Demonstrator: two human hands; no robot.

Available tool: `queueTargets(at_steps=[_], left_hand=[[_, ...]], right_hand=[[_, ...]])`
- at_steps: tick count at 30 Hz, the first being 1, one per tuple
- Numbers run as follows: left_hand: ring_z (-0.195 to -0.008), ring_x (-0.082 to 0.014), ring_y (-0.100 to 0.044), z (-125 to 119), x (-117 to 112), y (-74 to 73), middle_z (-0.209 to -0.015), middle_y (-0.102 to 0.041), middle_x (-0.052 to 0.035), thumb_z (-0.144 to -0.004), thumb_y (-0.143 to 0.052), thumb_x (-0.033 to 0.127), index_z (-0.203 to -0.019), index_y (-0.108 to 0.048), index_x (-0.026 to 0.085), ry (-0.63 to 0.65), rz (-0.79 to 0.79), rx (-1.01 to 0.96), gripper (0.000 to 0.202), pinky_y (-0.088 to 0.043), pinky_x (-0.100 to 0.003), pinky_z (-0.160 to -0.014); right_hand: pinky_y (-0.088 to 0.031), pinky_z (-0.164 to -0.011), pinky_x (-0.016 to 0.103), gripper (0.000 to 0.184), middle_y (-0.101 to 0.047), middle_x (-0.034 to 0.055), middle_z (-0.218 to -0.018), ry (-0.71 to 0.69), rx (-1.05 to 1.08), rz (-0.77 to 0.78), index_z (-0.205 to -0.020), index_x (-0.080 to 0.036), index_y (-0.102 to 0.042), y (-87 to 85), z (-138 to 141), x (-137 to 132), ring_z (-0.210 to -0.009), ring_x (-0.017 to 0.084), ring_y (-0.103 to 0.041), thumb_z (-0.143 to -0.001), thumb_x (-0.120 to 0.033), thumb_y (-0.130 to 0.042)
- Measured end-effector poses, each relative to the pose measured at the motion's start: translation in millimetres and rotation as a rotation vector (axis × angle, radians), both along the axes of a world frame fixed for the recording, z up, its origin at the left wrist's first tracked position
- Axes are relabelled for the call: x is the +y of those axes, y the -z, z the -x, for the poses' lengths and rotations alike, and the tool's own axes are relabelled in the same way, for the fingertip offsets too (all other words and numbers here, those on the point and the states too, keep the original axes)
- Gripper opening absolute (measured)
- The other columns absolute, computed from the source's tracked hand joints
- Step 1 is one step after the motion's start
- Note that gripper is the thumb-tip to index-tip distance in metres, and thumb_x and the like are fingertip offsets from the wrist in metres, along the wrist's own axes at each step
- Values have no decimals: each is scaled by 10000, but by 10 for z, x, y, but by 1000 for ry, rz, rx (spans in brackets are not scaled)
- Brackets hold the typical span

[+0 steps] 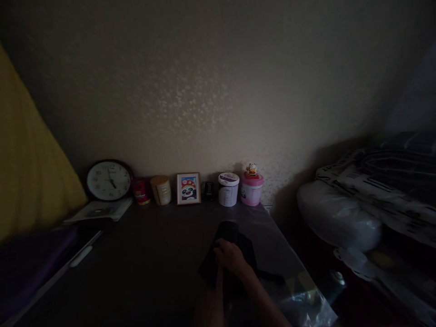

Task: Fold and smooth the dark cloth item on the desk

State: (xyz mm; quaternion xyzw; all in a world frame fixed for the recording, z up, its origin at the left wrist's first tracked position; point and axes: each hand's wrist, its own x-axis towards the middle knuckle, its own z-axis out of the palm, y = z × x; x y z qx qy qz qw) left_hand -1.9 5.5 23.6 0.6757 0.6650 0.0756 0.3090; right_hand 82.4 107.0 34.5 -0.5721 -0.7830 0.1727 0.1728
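Observation:
A black, soft-looking thing [227,230] with a rounded top and a flap spreading to the right lies on the dark table [153,254]. From its right side a thin dark strap [272,276] runs out. My right hand [230,255] is on top of it with the fingers curled and closed on the dark material. Close beside and below, my left hand [219,276] touches the same thing. The left fingers are mostly lost in shadow and behind the right hand. Dim light hides what kind of thing it is.
Along the wall stand a round clock [109,180], a red tub [141,190], a wooden-lidded jar [161,190], a framed panda picture [188,189], a white tub [228,190] and a pink tub [251,190] bearing a figurine [251,169]. Bagged bedding [340,213] is piled right.

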Motion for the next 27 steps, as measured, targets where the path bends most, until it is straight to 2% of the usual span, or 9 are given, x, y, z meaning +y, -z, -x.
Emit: queueTargets(at_steps=[3, 6, 10, 13, 16, 18, 21, 24, 27], left_hand=[[-900, -222, -612, -7, 23, 25, -1010, -642, -120, -773, -432, 193, -1394, 29, 169, -15, 12, 13, 774, -434, -300, -706], [-826, -197, -626, -3, 39, 52, -952, -658, -109, -811, -365, 203, -1387, 77, 154, -24, 21, 9, 727, -431, -284, -671], [-769, -191, -629, -5, 62, 138, -924, -662, -122, -844, -304, 203, -1378, 104, 112, -25, 28, -7, 678, -425, -285, -649], [-798, -193, -623, -11, 80, 220, -986, -646, -123, -830, -329, 151, -1381, 92, 113, -7, -2, 19, 694, -422, -294, -677], [-801, -197, -624, -14, 94, 261, -978, -649, -104, -811, -347, 116, -1383, 89, 135, -25, 40, 78, 720, -416, -296, -665], [-811, -187, -624, -11, 99, 259, -975, -654, -89, -797, -380, 116, -1380, 110, 154, -42, 70, 72, 761, -415, -283, -671], [-872, -178, -613, 5, 99, 232, -1002, -650, -83, -787, -422, 140, -1380, 116, 157, -67, 64, 45, 800, -418, -280, -737], [-903, -182, -607, 47, 102, 206, -998, -655, -99, -786, -428, 161, -1385, 89, 122, -56, 57, 33, 792, -421, -289, -788], [-954, -168, -592, 119, 106, 185, -1055, -639, -115, -761, -435, 151, -1395, 13, 92, -45, 31, 1, 779, -410, -269, -858]], right_hand=[[-417, -693, 220, 296, -701, 34, -884, -12, 22, -10, -1042, -208, -609, 19, -4, -18, -845, 171, -643, -792, -211, -450], [-433, -665, 212, 317, -697, 10, -831, -65, 177, 3, -1090, -217, -581, 24, -78, -79, -775, 151, -641, -804, -235, -449], [-439, -766, 240, 272, -673, 28, -930, -133, 399, -168, -995, -215, -621, 47, -267, -253, -861, 144, -607, -873, -271, -384], [-401, -863, 287, 277, -666, 36, -961, -211, 323, -264, -942, -224, -643, 105, -377, -305, -944, 157, -570, -893, -276, -376], [-282, -999, 366, 276, -643, 24, -1079, -272, 211, -291, -1011, -245, -631, 184, -413, -129, -1115, 172, -485, -896, -263, -380], [-200, -1041, 407, 289, -614, 7, -1148, -227, 159, -289, -1057, -259, -612, 226, -400, 105, -1187, 169, -425, -899, -257, -370], [-170, -1049, 407, 298, -599, -6, -1177, -127, 123, -244, -1056, -268, -609, 252, -361, 489, -1206, 154, -406, -894, -250, -360], [-202, -1038, 375, 282, -576, 21, -1208, 71, 244, -187, -1072, -251, -599, 255, -361, 740, -1189, 161, -424, -858, -263, -416], [-309, -974, 366, 295, -618, 83, -1126, 215, 381, -155, -1031, -192, -618, 271, -496, 795, -1085, 196, -519, -838, -290, -418]])
